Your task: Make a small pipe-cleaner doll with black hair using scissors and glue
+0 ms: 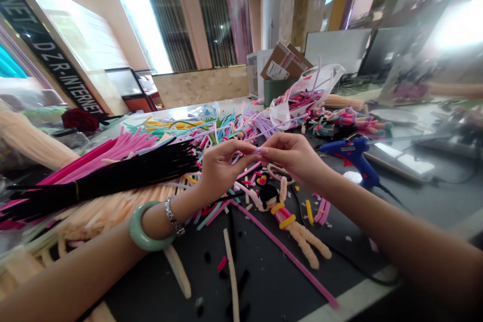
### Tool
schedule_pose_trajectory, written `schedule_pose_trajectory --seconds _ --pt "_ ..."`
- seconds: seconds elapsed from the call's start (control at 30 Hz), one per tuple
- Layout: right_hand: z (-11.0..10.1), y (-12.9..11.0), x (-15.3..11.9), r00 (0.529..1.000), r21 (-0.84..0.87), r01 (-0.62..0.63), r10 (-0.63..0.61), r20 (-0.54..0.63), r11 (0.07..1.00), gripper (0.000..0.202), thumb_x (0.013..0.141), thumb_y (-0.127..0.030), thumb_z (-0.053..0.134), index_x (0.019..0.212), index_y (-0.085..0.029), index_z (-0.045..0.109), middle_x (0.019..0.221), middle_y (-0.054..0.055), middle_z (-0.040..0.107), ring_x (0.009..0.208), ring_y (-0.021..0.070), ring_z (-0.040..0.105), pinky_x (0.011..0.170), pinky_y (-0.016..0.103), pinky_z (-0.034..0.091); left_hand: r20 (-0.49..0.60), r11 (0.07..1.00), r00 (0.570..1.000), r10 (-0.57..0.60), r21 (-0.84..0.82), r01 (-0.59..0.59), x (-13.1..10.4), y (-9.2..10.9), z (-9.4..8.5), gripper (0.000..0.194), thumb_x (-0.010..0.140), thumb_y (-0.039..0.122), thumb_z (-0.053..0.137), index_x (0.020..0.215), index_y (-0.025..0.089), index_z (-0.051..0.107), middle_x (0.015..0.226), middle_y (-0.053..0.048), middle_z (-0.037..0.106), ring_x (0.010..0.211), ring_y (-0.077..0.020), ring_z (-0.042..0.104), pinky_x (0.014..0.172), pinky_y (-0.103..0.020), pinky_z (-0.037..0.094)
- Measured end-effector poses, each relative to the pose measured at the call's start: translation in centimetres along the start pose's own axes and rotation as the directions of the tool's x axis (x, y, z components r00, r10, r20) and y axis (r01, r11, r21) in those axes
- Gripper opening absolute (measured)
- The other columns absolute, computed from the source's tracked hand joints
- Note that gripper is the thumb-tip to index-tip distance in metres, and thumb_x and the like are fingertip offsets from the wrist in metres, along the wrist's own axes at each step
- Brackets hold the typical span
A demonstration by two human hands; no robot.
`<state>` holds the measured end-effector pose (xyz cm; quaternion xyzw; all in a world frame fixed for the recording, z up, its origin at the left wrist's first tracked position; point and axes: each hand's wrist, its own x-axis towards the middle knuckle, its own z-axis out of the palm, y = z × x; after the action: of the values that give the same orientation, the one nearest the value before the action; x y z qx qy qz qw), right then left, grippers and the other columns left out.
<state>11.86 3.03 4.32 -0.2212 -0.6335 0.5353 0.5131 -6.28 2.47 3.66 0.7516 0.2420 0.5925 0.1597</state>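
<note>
Above the middle of the table, my left hand (228,163) and my right hand (289,156) meet fingertip to fingertip. Both are closed in a pinch on a small lilac piece of pipe cleaner (257,151), mostly covered by the fingers. Just below them lies a pipe-cleaner doll (283,214) with black hair, a pink and yellow top and peach limbs. A long pink pipe cleaner (287,254) runs diagonally past the doll toward the front edge. Short yellow and pink cut pieces (309,211) lie to the doll's right.
A blue glue gun (350,153) stands to the right, its cord trailing forward. Bundles of black (113,176) and pink pipe cleaners (128,146) fill the left. Behind my hands are a loose multicoloured heap (226,126), a white plastic bag (279,113) and a cardboard box (287,63).
</note>
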Motion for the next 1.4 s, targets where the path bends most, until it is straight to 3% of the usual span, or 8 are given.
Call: schedule_pose_trajectory --seconds 0.27,0.57,1.4 --pt "0.2 0.1 -0.1 0.996 0.075 -0.085 0.082 0.039 0.994 0.02 0.072 -0.033 0.079 0.07 -0.016 0.068 0.065 -0.002 0.065 0.054 0.0073 0.058 0.054 0.022 0.045 0.08 0.968 0.978 0.193 0.146 -0.203 0.4 0.3 -0.7 0.015 0.074 0.019 0.079 0.088 0.02 0.073 0.079 -0.003 0.076 0.069 -0.0127 0.068 0.068 -0.025 0.055" --pt "0.4 0.0 -0.2 0.992 0.103 -0.122 0.12 0.028 0.987 0.028 0.066 -0.037 0.083 0.067 -0.016 0.064 0.061 -0.003 0.063 0.053 0.0081 0.057 0.052 0.022 0.045 0.074 0.983 0.981 0.178 0.041 -0.181 0.5 -0.4 -0.5 0.012 0.073 0.017 0.078 0.084 0.019 0.074 0.079 -0.004 0.076 0.073 -0.0147 0.07 0.07 -0.026 0.057" --pt "0.1 0.5 0.0 0.992 0.089 -0.126 0.123 0.034 0.988 0.03 0.063 -0.037 0.084 0.067 -0.016 0.063 0.061 -0.002 0.065 0.054 0.0078 0.058 0.054 0.022 0.046 0.221 0.984 0.964 0.145 0.072 -0.164 1.7 0.0 -1.3 0.006 0.078 0.023 0.074 0.075 0.018 0.074 0.072 -0.005 0.075 0.068 -0.0163 0.07 0.066 -0.026 0.055"
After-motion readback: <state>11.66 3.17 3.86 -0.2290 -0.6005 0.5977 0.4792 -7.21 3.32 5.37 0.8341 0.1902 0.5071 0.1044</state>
